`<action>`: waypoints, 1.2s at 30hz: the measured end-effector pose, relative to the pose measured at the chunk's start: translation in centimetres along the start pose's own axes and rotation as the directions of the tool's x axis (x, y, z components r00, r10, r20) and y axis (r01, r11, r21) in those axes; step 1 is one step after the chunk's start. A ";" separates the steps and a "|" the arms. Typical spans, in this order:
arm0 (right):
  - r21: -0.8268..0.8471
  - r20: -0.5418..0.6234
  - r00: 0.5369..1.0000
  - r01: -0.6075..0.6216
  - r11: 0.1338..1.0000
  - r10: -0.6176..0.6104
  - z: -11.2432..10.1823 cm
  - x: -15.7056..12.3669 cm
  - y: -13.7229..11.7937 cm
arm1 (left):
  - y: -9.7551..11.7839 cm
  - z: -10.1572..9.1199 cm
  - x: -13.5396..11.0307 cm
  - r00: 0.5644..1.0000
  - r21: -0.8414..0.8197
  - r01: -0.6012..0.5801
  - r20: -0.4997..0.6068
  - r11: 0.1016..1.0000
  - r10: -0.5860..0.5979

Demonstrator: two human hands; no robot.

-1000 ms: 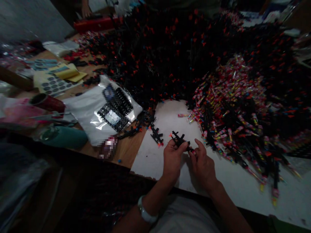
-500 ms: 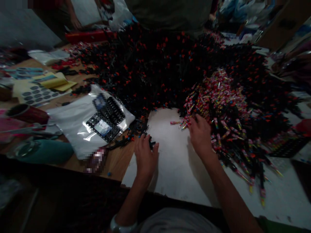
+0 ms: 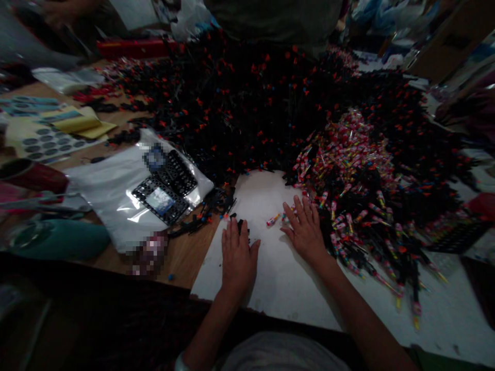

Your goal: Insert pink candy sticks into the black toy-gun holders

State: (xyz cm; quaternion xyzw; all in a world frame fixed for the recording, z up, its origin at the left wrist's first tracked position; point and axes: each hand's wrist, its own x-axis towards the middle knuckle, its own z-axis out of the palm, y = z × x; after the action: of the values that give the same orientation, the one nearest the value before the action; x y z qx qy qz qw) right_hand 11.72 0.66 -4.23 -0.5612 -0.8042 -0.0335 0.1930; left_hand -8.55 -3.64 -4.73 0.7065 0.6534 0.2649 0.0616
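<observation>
My left hand [image 3: 238,257] lies flat on the white board [image 3: 270,278], fingers stretched out. Under and beside its fingertips is a small black plastic piece [image 3: 240,225], partly hidden. My right hand [image 3: 305,232] is spread over the board, palm down, with a few small colourful pieces at its fingers. One pink-and-yellow wrapped piece [image 3: 273,220] lies between the two hands. Just beyond my right hand rises a heap of such pink, red and yellow pieces [image 3: 351,139]. Black parts with orange tips [image 3: 251,113] form a large pile behind the board.
On the left are a clear plastic bag [image 3: 104,190] with black cards on it, a teal bottle [image 3: 62,239], a red cup [image 3: 34,175] and sticker sheets [image 3: 46,139]. A black crate [image 3: 460,232] stands at right. Other people are across the table.
My right hand has moved from the heap's edge toward me and flattened, with its fingers spread. My left hand has shifted slightly right and straightened its fingers. The loose wrapped piece lies nearer me.
</observation>
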 end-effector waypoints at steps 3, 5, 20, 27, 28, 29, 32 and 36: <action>-0.068 -0.022 0.999 -0.025 0.997 0.024 -0.9 -0.1 3.1 | 0.1 0.0 0.0 1.000 0.004 0.006 0.009 1.000 -0.006; -0.106 -0.048 0.998 -0.053 0.993 0.049 -1.4 0.1 5.4 | 0.2 0.0 -0.1 1.000 0.005 0.009 0.006 1.000 -0.009; 0.175 0.075 0.992 -0.113 0.978 0.102 -0.3 0.6 2.7 | 0.2 0.3 0.1 1.000 -0.008 0.007 -0.015 1.000 -0.007; 0.349 -0.131 0.962 -0.181 0.919 0.239 -2.9 -1.1 4.1 | 0.3 0.3 0.0 1.000 0.076 -0.005 -0.002 0.997 0.005; 0.335 -0.144 0.957 -0.193 0.922 0.252 -3.2 -1.4 4.3 | 0.3 0.3 0.1 1.000 0.081 -0.008 -0.001 0.997 0.008; 0.318 -0.150 0.955 -0.198 0.927 0.256 -3.4 -1.6 4.3 | 0.3 0.3 0.1 1.000 0.085 -0.011 -0.001 0.996 0.011; 0.238 -0.114 0.965 -0.203 0.950 0.235 -3.5 -1.8 3.4 | 0.3 0.3 0.1 1.000 0.096 -0.022 0.002 0.995 0.022; -0.004 0.063 0.955 -0.291 0.957 0.290 -3.0 -0.2 1.1 | 0.3 0.3 0.2 1.000 0.103 -0.024 -0.003 0.994 0.025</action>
State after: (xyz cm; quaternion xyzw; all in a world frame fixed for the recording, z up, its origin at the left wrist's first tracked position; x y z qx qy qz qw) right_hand 13.60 0.05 -1.76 -0.6735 -0.7187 0.0150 0.1719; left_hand -8.15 -3.44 -4.76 0.7162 0.6575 0.2331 0.0204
